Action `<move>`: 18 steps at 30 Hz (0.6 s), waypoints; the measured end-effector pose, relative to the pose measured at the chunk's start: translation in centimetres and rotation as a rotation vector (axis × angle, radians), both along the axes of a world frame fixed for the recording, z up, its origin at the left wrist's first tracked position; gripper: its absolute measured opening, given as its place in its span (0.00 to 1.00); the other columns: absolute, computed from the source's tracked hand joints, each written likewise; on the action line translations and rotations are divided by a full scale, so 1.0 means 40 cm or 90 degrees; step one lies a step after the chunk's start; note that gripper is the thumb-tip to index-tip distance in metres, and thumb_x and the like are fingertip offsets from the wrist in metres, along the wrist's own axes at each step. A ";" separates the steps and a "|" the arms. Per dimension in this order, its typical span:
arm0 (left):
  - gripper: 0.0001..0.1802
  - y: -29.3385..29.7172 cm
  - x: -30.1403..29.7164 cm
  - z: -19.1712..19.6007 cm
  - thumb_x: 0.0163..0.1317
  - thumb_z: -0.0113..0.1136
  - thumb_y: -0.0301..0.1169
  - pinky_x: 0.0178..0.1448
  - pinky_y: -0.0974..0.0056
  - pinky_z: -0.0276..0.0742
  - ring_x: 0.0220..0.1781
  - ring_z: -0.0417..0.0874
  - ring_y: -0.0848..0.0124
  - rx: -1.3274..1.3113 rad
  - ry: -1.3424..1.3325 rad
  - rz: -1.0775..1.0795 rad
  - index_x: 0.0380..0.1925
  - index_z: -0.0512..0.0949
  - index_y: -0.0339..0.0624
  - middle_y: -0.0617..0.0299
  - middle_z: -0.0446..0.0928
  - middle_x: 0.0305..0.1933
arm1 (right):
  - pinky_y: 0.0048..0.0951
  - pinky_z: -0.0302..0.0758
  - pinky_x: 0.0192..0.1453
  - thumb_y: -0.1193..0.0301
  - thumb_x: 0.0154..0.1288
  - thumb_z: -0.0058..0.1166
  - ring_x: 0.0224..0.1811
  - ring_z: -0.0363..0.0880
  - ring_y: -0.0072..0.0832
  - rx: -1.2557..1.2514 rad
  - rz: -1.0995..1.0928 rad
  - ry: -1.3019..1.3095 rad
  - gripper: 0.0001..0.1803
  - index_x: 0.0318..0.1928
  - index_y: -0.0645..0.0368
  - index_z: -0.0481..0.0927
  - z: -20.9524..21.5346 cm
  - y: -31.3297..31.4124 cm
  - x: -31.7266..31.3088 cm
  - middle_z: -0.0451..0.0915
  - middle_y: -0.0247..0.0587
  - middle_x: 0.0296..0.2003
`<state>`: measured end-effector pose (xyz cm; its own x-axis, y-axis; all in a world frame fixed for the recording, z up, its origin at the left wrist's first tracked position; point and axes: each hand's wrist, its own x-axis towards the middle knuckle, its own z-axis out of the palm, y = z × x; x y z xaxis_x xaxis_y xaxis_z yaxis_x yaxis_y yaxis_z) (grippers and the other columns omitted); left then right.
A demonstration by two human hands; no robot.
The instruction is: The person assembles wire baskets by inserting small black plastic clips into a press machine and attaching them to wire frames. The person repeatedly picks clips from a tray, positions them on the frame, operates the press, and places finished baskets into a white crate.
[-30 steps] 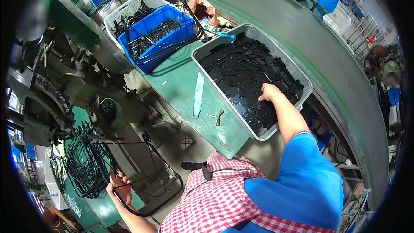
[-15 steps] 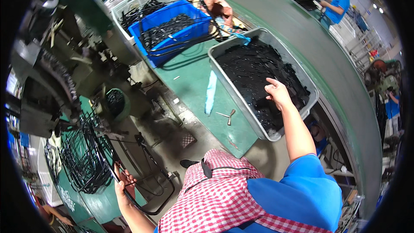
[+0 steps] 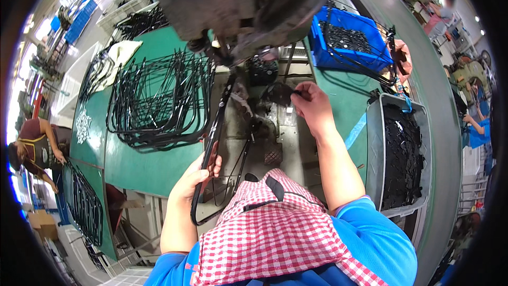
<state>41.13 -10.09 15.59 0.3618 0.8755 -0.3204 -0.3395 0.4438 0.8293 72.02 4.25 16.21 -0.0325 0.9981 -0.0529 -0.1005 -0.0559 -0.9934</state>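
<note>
My left hand [image 3: 197, 177] is closed round the side of a black bent-tube frame [image 3: 216, 124]. The frame tilts up away from me, its far end close beneath the head of a heavy dark machine [image 3: 248, 5]. Level with that end, to the right, my right hand [image 3: 314, 107] is raised with thumb and fingers pinched. A small black piece [image 3: 297, 93] shows at its fingertips; its exact kind is too small to tell. Many similar black tube frames [image 3: 159, 122] lie stacked on the green table at the left.
On the right stand a grey bin [image 3: 374, 164] of flat black pieces and a blue crate [image 3: 317, 47] of small black parts. A conveyor belt [image 3: 444, 143] curves past them. At far left a co-worker [image 3: 37, 143] leans by more frames [image 3: 84, 204].
My view has swung left toward the machine. My right hand has left the grey bin and come across toward the machine. The left hand has brought its frame up under the machine head.
</note>
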 end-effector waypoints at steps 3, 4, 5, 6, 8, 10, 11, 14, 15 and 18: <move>0.58 0.024 -0.032 0.010 0.39 0.67 0.57 0.47 0.70 0.63 0.42 0.68 0.74 0.001 0.075 -0.050 0.69 0.55 0.42 0.64 0.66 0.46 | 0.23 0.74 0.30 0.77 0.64 0.54 0.25 0.79 0.22 0.040 0.036 0.145 0.06 0.40 0.59 0.71 0.016 0.028 -0.074 0.76 0.32 0.30; 0.58 0.026 -0.043 0.003 0.39 0.67 0.58 0.47 0.70 0.63 0.41 0.67 0.74 0.010 0.090 -0.065 0.69 0.56 0.42 0.64 0.67 0.46 | 0.23 0.75 0.29 0.76 0.65 0.53 0.26 0.79 0.22 0.045 0.033 0.215 0.06 0.41 0.58 0.71 0.011 0.034 -0.089 0.76 0.32 0.30; 0.58 0.034 -0.053 -0.004 0.39 0.67 0.58 0.46 0.70 0.63 0.41 0.67 0.74 0.022 0.108 -0.080 0.68 0.56 0.42 0.64 0.67 0.46 | 0.23 0.75 0.29 0.74 0.66 0.53 0.26 0.80 0.23 0.054 0.031 0.288 0.06 0.41 0.58 0.71 0.009 0.045 -0.103 0.76 0.32 0.30; 0.57 0.041 -0.061 -0.006 0.39 0.66 0.59 0.46 0.70 0.63 0.41 0.67 0.74 0.034 0.125 -0.095 0.68 0.56 0.42 0.65 0.67 0.45 | 0.22 0.73 0.34 0.70 0.68 0.53 0.30 0.79 0.22 0.048 0.063 0.315 0.06 0.41 0.58 0.71 0.006 0.050 -0.107 0.76 0.32 0.31; 0.55 0.046 -0.065 0.002 0.39 0.65 0.61 0.44 0.70 0.63 0.39 0.67 0.74 0.057 0.145 -0.104 0.65 0.60 0.42 0.66 0.67 0.43 | 0.22 0.72 0.39 0.71 0.67 0.54 0.33 0.77 0.21 0.070 0.065 0.326 0.06 0.40 0.58 0.72 0.018 0.064 -0.134 0.76 0.32 0.31; 0.53 0.054 -0.082 -0.006 0.39 0.65 0.61 0.44 0.70 0.64 0.39 0.68 0.74 0.069 0.155 -0.140 0.63 0.61 0.42 0.66 0.67 0.42 | 0.21 0.68 0.46 0.74 0.64 0.56 0.37 0.74 0.21 0.090 0.070 0.361 0.06 0.39 0.58 0.72 0.030 0.074 -0.167 0.77 0.32 0.32; 0.54 0.057 -0.083 0.005 0.40 0.65 0.60 0.44 0.69 0.64 0.39 0.67 0.74 0.063 0.139 -0.146 0.64 0.60 0.41 0.65 0.67 0.42 | 0.22 0.69 0.46 0.77 0.62 0.57 0.38 0.75 0.21 0.129 0.076 0.336 0.07 0.40 0.59 0.74 0.019 0.081 -0.179 0.78 0.33 0.34; 0.55 0.055 -0.083 0.000 0.40 0.66 0.59 0.45 0.70 0.64 0.41 0.67 0.74 0.034 0.088 -0.139 0.65 0.58 0.42 0.65 0.67 0.43 | 0.23 0.69 0.52 0.79 0.62 0.56 0.43 0.76 0.22 0.112 0.060 0.301 0.12 0.47 0.61 0.76 0.009 0.113 -0.220 0.79 0.34 0.39; 0.54 0.056 -0.082 0.006 0.40 0.66 0.58 0.46 0.70 0.65 0.42 0.67 0.74 0.031 0.076 -0.146 0.65 0.58 0.42 0.65 0.67 0.44 | 0.24 0.68 0.54 0.79 0.62 0.55 0.45 0.75 0.22 0.135 0.041 0.309 0.13 0.48 0.61 0.76 0.006 0.125 -0.239 0.79 0.34 0.42; 0.54 0.058 -0.086 -0.006 0.46 0.67 0.54 0.40 0.76 0.64 0.40 0.63 0.78 0.046 0.016 -0.153 0.67 0.54 0.38 0.68 0.62 0.43 | 0.27 0.65 0.60 0.77 0.64 0.52 0.53 0.71 0.21 0.176 -0.009 0.289 0.15 0.52 0.61 0.75 -0.017 0.159 -0.291 0.75 0.32 0.51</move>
<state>37.68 -7.78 15.35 0.5548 0.7864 -0.2716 -0.2105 0.4485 0.8687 60.37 10.62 15.52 0.0224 0.9731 0.2292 -0.5227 0.2068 -0.8270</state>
